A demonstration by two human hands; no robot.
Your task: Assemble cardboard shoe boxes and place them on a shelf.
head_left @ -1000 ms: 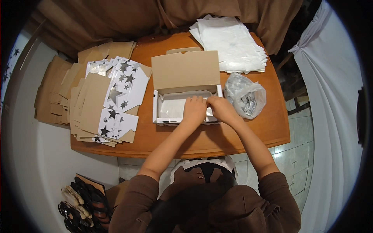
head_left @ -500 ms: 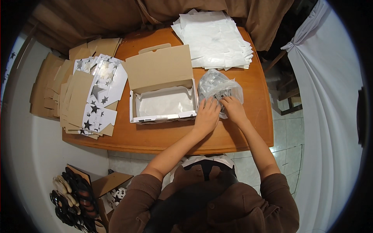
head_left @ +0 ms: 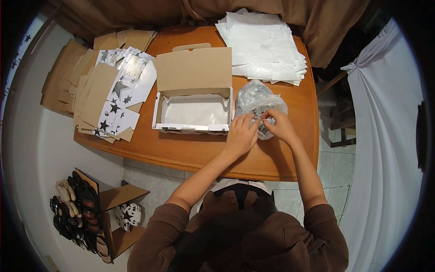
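Note:
A clear plastic bag lies on the table with its mouth toward me, and several small grey packets show inside it. My left hand grips the bag's near left edge, its fingers bent over the plastic. At the mouth of the bag my right hand is closed in a pinch, its fingertips close to my left thumb. What the pinch holds is too small to make out. Just left of my hands stands an open cardboard box, its lid raised and white paper lining its inside.
A stack of white paper sheets lies at the table's far right. Flat cardboard pieces, some with star prints, pile up at the left. Sandals hang beside a small shelf at the lower left. The wooden table has a rounded front edge.
My right hand has lifted slightly and drawn its fingers into a pinch. My left hand stays at the bag's near left edge. The whole view has shifted a little.

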